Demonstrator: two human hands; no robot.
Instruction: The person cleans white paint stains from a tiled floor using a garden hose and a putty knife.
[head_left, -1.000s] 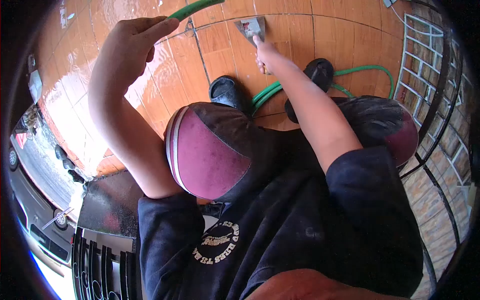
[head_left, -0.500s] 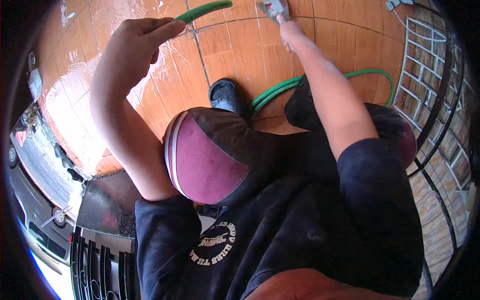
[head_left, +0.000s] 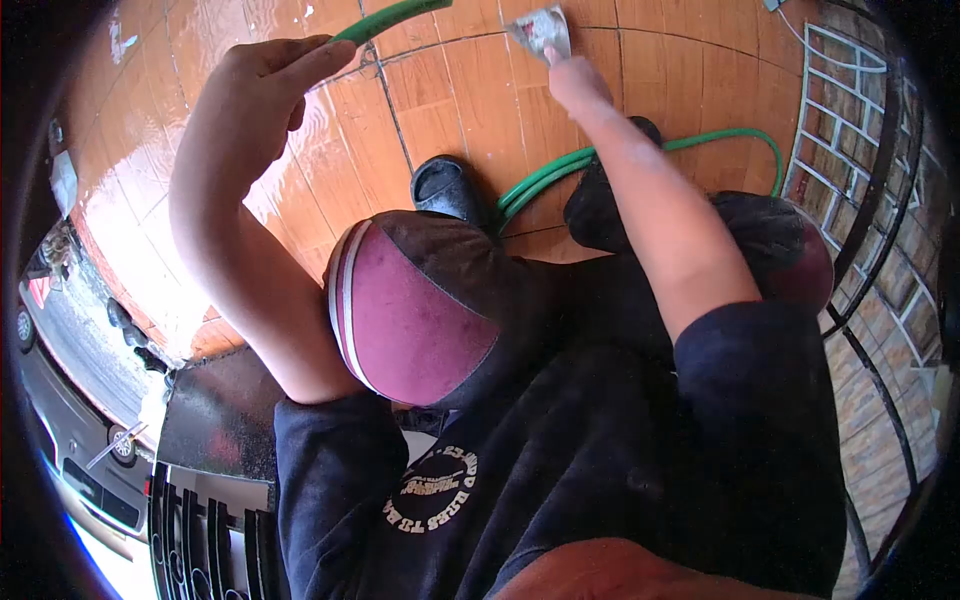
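Observation:
My left hand [head_left: 255,100] is raised at the upper left and closed around a green hose [head_left: 385,18] whose end points toward the top of the view. My right hand [head_left: 575,80] reaches forward and grips a flat metal scraper [head_left: 540,30], its blade pressed on the wet orange floor tiles [head_left: 450,100] near a grout line. I am crouched; my knees in maroon and black shorts [head_left: 410,310] fill the middle of the view.
The hose loops in coils [head_left: 620,155] on the tiles beside my black sandals [head_left: 445,185]. A metal gate with white bars [head_left: 850,110] stands at the right. A car [head_left: 70,380] and a dark grille [head_left: 200,530] lie at the lower left.
My right hand pushed the scraper forward along the tiles from near the sandals, then drew it slightly back. The left hand keeps the hose raised in about the same place.

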